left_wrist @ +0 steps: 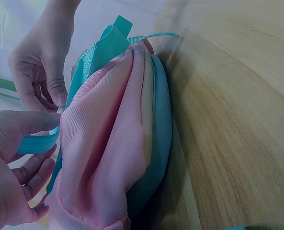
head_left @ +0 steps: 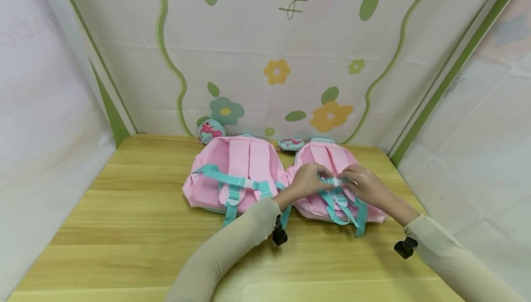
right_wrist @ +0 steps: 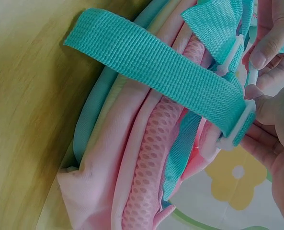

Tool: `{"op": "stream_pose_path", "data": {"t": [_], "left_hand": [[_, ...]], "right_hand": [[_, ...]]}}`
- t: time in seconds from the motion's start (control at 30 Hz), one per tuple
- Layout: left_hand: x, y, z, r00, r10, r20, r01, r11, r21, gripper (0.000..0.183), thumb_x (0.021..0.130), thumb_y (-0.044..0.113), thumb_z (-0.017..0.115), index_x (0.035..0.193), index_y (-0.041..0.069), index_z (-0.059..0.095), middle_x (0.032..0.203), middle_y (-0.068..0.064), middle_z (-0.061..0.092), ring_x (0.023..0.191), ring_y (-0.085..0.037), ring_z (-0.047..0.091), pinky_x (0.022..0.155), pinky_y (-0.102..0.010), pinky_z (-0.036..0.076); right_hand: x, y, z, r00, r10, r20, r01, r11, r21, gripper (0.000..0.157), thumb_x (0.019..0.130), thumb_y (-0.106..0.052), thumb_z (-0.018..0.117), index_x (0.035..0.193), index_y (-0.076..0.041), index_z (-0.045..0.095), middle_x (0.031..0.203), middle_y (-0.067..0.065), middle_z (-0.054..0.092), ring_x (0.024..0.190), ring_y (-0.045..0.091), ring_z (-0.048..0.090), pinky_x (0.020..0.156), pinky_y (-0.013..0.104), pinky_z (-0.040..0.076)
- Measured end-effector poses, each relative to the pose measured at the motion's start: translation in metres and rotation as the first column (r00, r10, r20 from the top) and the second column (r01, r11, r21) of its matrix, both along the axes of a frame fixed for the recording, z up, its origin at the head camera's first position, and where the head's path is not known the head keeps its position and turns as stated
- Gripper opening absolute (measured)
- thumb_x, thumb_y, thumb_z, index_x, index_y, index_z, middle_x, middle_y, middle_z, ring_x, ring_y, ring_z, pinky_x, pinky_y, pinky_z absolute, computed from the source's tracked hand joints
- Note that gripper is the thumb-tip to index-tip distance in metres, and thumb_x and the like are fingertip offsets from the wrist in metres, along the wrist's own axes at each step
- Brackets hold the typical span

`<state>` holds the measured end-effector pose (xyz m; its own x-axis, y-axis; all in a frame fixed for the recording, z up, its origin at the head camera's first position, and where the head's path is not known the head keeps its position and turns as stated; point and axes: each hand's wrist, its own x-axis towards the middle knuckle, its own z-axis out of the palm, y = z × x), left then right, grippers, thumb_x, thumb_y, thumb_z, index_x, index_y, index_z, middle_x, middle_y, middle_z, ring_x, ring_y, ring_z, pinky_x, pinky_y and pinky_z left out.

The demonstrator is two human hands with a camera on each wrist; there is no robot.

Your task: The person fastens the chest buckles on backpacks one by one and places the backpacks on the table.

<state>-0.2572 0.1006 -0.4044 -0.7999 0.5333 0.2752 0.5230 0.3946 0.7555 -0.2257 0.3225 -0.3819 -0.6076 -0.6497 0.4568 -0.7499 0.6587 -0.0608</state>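
On the right, a pink backpack lies with its shoulder straps up and teal webbing trailing over its lower edge. Above it, both hands meet at the white buckle of its teal chest strap. My left hand pinches the strap at the buckle's left end, thumb and fingers on the webbing. From the other side my right hand grips the buckle's right end. In the right wrist view, a white strap adjuster with a broad teal strap shows beside the right fingers. Fingers partly cover the buckle.
A second pink backpack lies to the left, its teal chest strap fastened across the front. Small round pouches, one upright and one flat, sit behind the bags. Printed fabric stands behind the wooden table.
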Motion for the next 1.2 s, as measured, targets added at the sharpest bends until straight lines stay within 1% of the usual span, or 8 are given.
{"op": "stream_pose_path", "data": {"t": [0.1, 0.3, 0.5, 0.63, 0.9, 1.2], "left_hand": [[0.000, 0.001, -0.002, 1.000, 0.004, -0.006, -0.004, 1.000, -0.017, 0.022, 0.085, 0.025, 0.085, 0.103, 0.014, 0.080, 0.097, 0.004, 0.078, 0.085, -0.001, 0.066, 0.074, -0.012, 0.049], [0.000, 0.002, -0.003, 1.000, 0.011, -0.011, -0.012, 0.999, -0.053, 0.023, 0.085, 0.027, 0.085, 0.103, 0.014, 0.080, 0.099, 0.003, 0.079, 0.085, -0.001, 0.067, 0.075, -0.012, 0.049], [0.000, 0.003, -0.007, 0.999, 0.030, -0.037, -0.033, 0.995, -0.092, 0.021, 0.085, 0.029, 0.084, 0.102, 0.017, 0.081, 0.097, 0.007, 0.079, 0.087, -0.001, 0.068, 0.078, -0.014, 0.049], [0.000, 0.004, -0.010, 0.999, 0.034, -0.027, -0.037, 0.995, -0.095, 0.020, 0.085, 0.029, 0.085, 0.101, 0.018, 0.081, 0.095, 0.009, 0.079, 0.084, -0.001, 0.066, 0.076, -0.015, 0.048], [0.002, 0.004, -0.013, 0.999, 0.022, -0.024, -0.024, 0.995, -0.101, 0.020, 0.085, 0.029, 0.084, 0.101, 0.018, 0.080, 0.096, 0.008, 0.078, 0.082, 0.000, 0.065, 0.074, -0.014, 0.047], [0.001, 0.002, -0.016, 0.999, 0.006, -0.049, -0.012, 0.992, -0.123, 0.021, 0.086, 0.031, 0.083, 0.103, 0.019, 0.079, 0.097, 0.008, 0.078, 0.083, 0.001, 0.064, 0.075, -0.013, 0.046]], "right_hand": [[0.002, 0.001, 0.000, 1.000, -0.003, 0.010, 0.002, 1.000, 0.011, 0.032, 0.070, 0.013, 0.084, 0.098, -0.001, 0.077, 0.096, 0.008, 0.072, 0.089, 0.024, 0.069, 0.071, 0.039, 0.060], [0.001, 0.002, -0.001, 1.000, -0.019, 0.019, 0.018, 0.999, 0.043, 0.031, 0.072, 0.010, 0.084, 0.099, -0.003, 0.077, 0.097, 0.007, 0.072, 0.088, 0.023, 0.069, 0.071, 0.040, 0.060], [0.003, 0.002, -0.001, 0.996, -0.075, 0.052, 0.071, 0.994, 0.083, 0.027, 0.077, 0.003, 0.084, 0.101, -0.005, 0.077, 0.097, 0.006, 0.072, 0.089, 0.022, 0.069, 0.072, 0.039, 0.060], [0.005, 0.003, -0.003, 0.992, -0.101, 0.074, 0.093, 0.990, 0.105, 0.026, 0.078, -0.001, 0.085, 0.102, -0.006, 0.077, 0.098, 0.005, 0.072, 0.090, 0.021, 0.069, 0.073, 0.039, 0.060], [0.006, 0.005, -0.007, 0.991, -0.100, 0.086, 0.090, 0.990, 0.111, 0.027, 0.077, -0.003, 0.087, 0.102, -0.007, 0.077, 0.098, 0.004, 0.071, 0.089, 0.019, 0.068, 0.072, 0.038, 0.059], [0.006, 0.005, -0.006, 0.988, -0.090, 0.122, 0.077, 0.991, 0.105, 0.027, 0.079, -0.003, 0.085, 0.104, -0.008, 0.076, 0.099, 0.004, 0.071, 0.086, 0.019, 0.067, 0.070, 0.035, 0.057]]}}
